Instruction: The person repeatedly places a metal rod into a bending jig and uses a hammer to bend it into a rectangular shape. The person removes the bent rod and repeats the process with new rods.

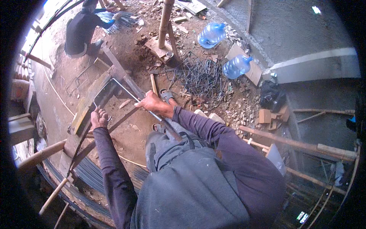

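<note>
A thin steel rod [126, 91], bent at a corner into an angular shape, stretches between my hands above a wooden bench [88, 100]. My left hand [100, 117] is closed around its near-left end, where a small hooked tip pokes out beside the fingers. My right hand [150, 104] is closed on the rod's longer side. A rusty metal bar [131, 83] runs alongside and passes under or through the right hand; whether the fingers also grip it I cannot tell. Just beyond the right hand lies a hammer [153, 83] with a wooden handle.
A tangled pile of bent steel rods [200, 74] lies ahead, near two blue water jugs [211, 36]. A wooden post [164, 26] stands beyond. At far left a co-worker [81, 32] crouches by a rod bundle [118, 22]. Long rods [89, 173] lie lower left; poles [293, 141] cross right.
</note>
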A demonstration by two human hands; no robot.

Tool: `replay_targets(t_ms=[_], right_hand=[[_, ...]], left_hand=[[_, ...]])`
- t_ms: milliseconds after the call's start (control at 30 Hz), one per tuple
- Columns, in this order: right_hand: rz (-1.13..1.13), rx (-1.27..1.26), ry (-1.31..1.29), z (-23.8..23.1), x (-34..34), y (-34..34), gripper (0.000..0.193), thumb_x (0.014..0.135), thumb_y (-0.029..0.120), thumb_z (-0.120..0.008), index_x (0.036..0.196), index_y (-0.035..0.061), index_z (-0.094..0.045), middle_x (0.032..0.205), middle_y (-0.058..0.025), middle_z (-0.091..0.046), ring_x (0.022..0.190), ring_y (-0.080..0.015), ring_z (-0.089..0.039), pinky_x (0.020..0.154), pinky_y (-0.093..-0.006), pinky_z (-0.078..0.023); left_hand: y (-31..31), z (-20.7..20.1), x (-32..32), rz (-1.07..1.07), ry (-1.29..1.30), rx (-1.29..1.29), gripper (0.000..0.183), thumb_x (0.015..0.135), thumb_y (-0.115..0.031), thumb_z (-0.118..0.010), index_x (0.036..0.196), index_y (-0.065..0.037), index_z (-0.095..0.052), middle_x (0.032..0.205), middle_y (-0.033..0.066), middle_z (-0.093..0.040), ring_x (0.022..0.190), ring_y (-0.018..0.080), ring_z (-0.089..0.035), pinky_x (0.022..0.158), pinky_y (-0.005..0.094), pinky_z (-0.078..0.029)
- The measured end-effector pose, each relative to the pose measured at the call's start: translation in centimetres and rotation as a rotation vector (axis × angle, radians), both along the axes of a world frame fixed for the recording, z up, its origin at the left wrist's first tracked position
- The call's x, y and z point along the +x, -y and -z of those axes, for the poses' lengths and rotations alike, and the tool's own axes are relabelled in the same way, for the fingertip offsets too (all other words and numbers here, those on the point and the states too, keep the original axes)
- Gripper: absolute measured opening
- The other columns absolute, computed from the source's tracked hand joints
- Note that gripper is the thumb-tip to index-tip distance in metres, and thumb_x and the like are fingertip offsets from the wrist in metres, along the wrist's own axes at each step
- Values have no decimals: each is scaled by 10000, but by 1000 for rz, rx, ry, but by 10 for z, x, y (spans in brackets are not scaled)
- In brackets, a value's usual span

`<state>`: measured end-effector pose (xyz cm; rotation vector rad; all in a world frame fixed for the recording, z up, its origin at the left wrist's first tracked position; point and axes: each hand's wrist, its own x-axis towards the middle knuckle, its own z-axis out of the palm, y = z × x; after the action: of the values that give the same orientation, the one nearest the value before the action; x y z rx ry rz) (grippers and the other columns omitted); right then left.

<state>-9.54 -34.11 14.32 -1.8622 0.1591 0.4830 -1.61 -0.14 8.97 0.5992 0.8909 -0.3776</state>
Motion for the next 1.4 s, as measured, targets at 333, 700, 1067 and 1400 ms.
replay_targets(t_ms=[333, 700, 1067, 1400], right_hand=[[-409, -75, -134, -92, 61, 63, 335, 875, 280, -728, 1103, 35, -728, 906, -56, -691, 749, -132, -645, 641, -321, -547], [-1068, -44, -196, -86, 291, -33, 251, 919, 241, -718, 990, 2, -748, 695, 42, -556, 637, -52, -496, 537, -269, -410], [-1414, -137, 1, 14, 399, -78, 280, 879, 223, -740, 1056, 7, -746, 769, -26, -676, 705, -91, -586, 645, -333, -501], [-1213, -159, -19, 42, 376, -52, 317, 838, 276, -810, 1005, 39, -683, 777, 6, -617, 662, -101, -547, 599, -295, -442]], left_hand=[[94, -98, -85, -558, 172, 190, 280, 1014, -377, -529, 865, -142, -491, 582, -57, -326, 452, 89, -312, 394, 253, -259], [145, -39, -50, -1345, -172, 112, 384, 1035, -537, -439, 845, -203, -425, 584, -59, -295, 436, 102, -250, 414, 287, -210], [179, 16, -2, -1529, -226, -60, 388, 954, -560, -566, 895, -206, -417, 650, -22, -411, 512, 136, -399, 473, 332, -352], [28, 56, -64, -722, -249, 552, 383, 875, -465, -738, 885, -99, -625, 656, 24, -548, 493, 117, -510, 412, 286, -436]])
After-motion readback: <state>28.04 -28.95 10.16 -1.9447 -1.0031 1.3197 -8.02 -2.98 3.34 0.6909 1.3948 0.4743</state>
